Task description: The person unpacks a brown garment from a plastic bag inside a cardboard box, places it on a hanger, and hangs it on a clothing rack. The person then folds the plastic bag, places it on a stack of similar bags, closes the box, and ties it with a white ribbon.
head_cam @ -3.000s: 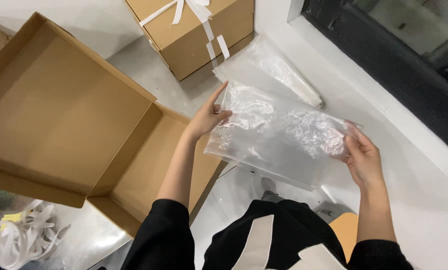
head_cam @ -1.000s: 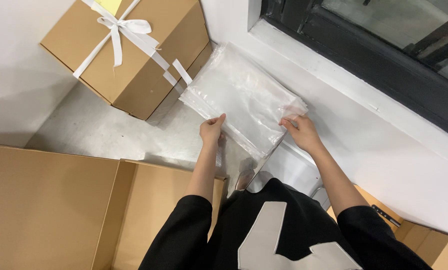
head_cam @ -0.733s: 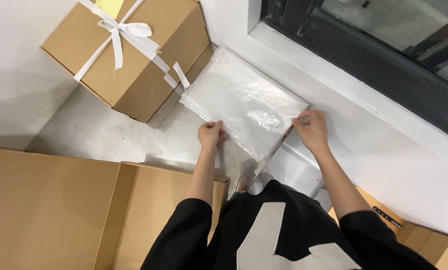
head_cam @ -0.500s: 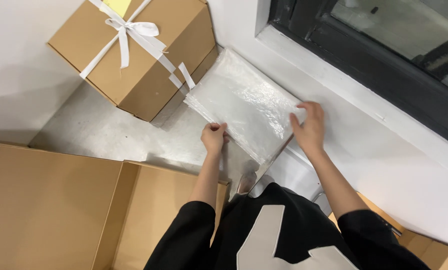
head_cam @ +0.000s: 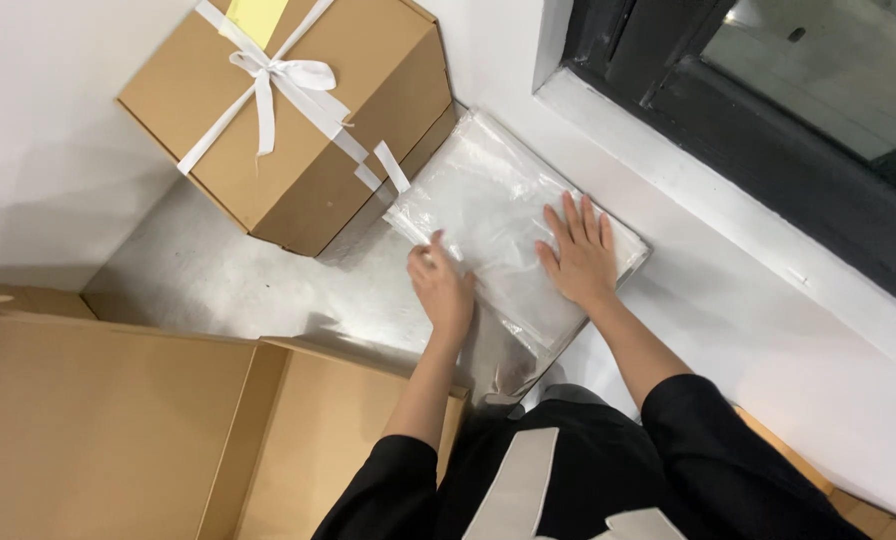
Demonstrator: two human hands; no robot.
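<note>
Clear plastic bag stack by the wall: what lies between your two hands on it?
Only bare clear plastic of the flat bag stack lies between the left hand and right hand, in the head view.

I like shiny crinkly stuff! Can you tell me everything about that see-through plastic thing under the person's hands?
The clear plastic bags look like a flat stack of thin, glossy, slightly wrinkled film. The stack lies on the grey floor, angled along the white wall under the dark window. Its far corner sits next to the ribbon-tied cardboard box; I cannot tell if they touch. The right hand lies flat on top with spread fingers. The left hand is at its near edge.
</note>
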